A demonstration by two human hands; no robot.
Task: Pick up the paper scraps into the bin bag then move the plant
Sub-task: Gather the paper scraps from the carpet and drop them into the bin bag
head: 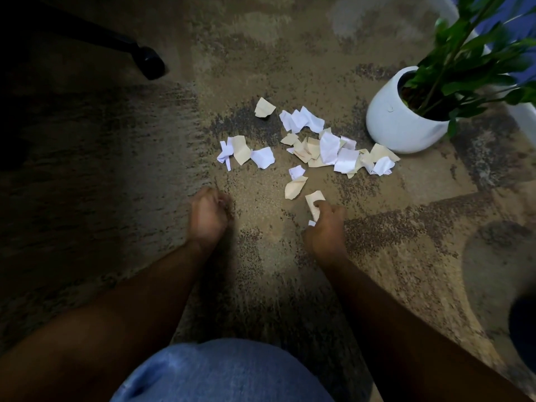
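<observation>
Several white and tan paper scraps lie scattered on the patterned carpet, most of them just left of the plant. The green plant stands in a round white pot at the upper right. My right hand is near the closest scraps, fingers pinched on a tan scrap. My left hand rests on the carpet to the left, curled into a fist with nothing visible in it. No bin bag is in view.
A black office chair leg with a caster reaches in at the upper left. My knee in blue jeans fills the bottom centre. A dark object sits at the right edge. A white rounded object curves behind the pot.
</observation>
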